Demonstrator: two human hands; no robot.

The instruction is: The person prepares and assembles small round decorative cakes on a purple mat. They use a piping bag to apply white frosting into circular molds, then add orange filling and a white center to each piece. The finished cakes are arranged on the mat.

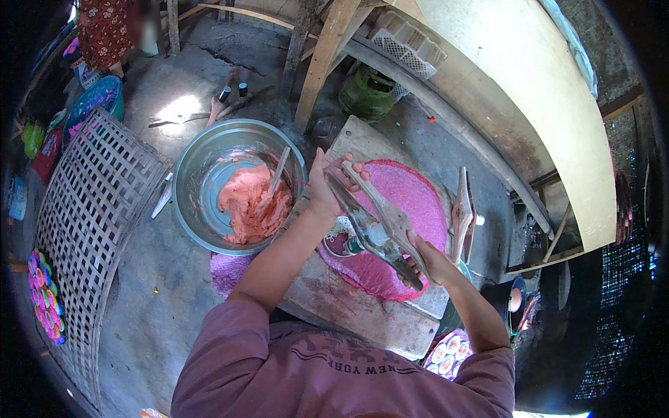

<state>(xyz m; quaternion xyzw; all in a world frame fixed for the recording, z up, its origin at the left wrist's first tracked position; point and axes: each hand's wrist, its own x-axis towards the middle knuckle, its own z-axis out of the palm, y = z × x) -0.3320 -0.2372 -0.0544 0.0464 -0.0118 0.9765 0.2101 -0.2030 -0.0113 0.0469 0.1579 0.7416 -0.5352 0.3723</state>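
Glass bottle [373, 223] between left hand [326, 187] and right hand [426, 259], above pink mat [418, 195].

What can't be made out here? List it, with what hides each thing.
Head view only:
- Clear glass bottle: its middle shows; the left hand and right hand cover its ends.
- Pink round sheet on the grey slab: partly hidden by bottle and hands.
- Pink dough in the round metal basin: the stick's lower end is buried.
- Small colourful discs: cut off by the sleeve.
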